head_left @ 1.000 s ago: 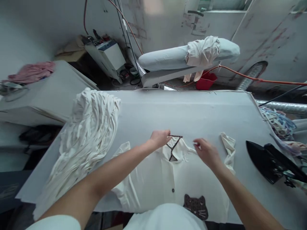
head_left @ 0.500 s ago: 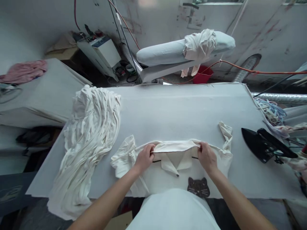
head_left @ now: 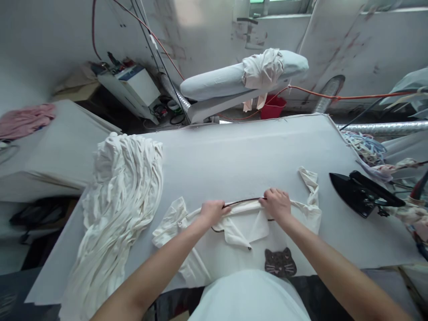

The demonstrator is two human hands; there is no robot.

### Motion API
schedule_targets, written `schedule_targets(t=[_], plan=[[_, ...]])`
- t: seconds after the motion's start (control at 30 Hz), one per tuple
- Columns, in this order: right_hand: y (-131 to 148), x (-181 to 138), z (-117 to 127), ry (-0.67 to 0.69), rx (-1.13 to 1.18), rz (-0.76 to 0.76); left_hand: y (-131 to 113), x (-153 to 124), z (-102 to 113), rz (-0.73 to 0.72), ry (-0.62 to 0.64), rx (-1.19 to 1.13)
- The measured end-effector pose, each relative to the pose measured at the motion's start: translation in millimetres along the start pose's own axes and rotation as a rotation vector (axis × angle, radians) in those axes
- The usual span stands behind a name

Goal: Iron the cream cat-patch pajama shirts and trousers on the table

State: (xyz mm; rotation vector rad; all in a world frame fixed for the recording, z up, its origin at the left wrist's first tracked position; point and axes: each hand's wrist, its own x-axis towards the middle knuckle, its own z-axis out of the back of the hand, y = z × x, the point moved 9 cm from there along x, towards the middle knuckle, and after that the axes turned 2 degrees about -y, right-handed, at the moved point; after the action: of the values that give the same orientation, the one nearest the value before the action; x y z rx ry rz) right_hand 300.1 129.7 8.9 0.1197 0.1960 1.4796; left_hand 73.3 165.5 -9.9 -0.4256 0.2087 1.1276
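A cream shirt [head_left: 234, 256] with a pointed collar and dark piping lies on the white-covered table [head_left: 217, 156], close to my body. A dark cat-face patch [head_left: 280, 262] shows on its front, partly beside my own white top. My left hand [head_left: 213, 212] pinches the dark-edged upper border of the shirt on the left. On the right, my right hand [head_left: 277, 203] grips the same border. Between them the edge is stretched nearly straight. The shirt's sleeves lie crumpled out to both sides. My fingertips are partly hidden in the cloth.
Left on the table lies a long heap of cream garments [head_left: 123, 191], hanging over the front edge. A black iron [head_left: 364, 191] rests at the right. Behind the table stands a padded sleeve board [head_left: 214, 82], with a red bucket [head_left: 272, 107] below it.
Both hands have moved away from my body with the shirt's upper border, turning the dark edge upward. The view has tilted and shifted slightly.
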Motion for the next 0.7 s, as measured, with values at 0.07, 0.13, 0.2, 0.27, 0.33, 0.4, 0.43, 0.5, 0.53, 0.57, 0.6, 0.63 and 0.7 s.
schedule_targets(t=[0.07,0.13,0.2,0.27,0.33,0.4,0.43,0.5,0.53,0.57,0.6,0.63,0.7], plan=[[33.0,-16.9,-1.7,-0.157,-0.023,0.127,-20.1,3.5,2.0,-0.021,-0.007,0.064],[60.7,-41.3,-13.8,-0.289,-0.004,0.262,-43.0,-0.4,-3.5,-0.11,-0.051,0.058],[64.5,-56.4,-26.8,-0.396,0.021,0.272,-45.0,-7.3,-10.7,-0.115,-0.131,0.034],[48.0,-52.6,-33.3,-0.444,0.055,0.189,-27.4,-12.7,-13.9,-0.08,-0.226,0.0],[26.6,-31.6,-33.5,-0.396,0.104,0.113,-8.6,-14.1,-14.1,-0.143,-0.268,-0.058],[11.5,-3.5,-30.4,-0.278,0.141,0.102,4.9,-11.8,-8.6,-0.258,-0.29,-0.112],[7.3,8.9,-28.8,-0.208,0.152,0.118,9.9,-9.8,-4.9,-0.305,-0.296,-0.127],[4.6,23.8,-25.7,-0.095,0.162,0.177,16.9,-5.9,1.0,-0.353,-0.3,-0.14],[5.1,25.4,-23.7,-0.066,0.163,0.207,18.7,-5.4,2.4,-0.365,-0.295,-0.149],[6.4,23.4,-21.4,-0.058,0.161,0.236,19.5,-6.4,2.8,-0.375,-0.285,-0.163],[8.4,18.4,-19.0,-0.069,0.153,0.263,20.3,-8.9,3.2,-0.376,-0.285,-0.18],[11.2,11.0,-16.7,-0.094,0.138,0.29,21.7,-12.8,4.6,-0.364,-0.303,-0.199],[18.4,-7.2,-12.2,-0.164,0.092,0.34,25.2,-22.2,9.9,-0.308,-0.375,-0.232]])
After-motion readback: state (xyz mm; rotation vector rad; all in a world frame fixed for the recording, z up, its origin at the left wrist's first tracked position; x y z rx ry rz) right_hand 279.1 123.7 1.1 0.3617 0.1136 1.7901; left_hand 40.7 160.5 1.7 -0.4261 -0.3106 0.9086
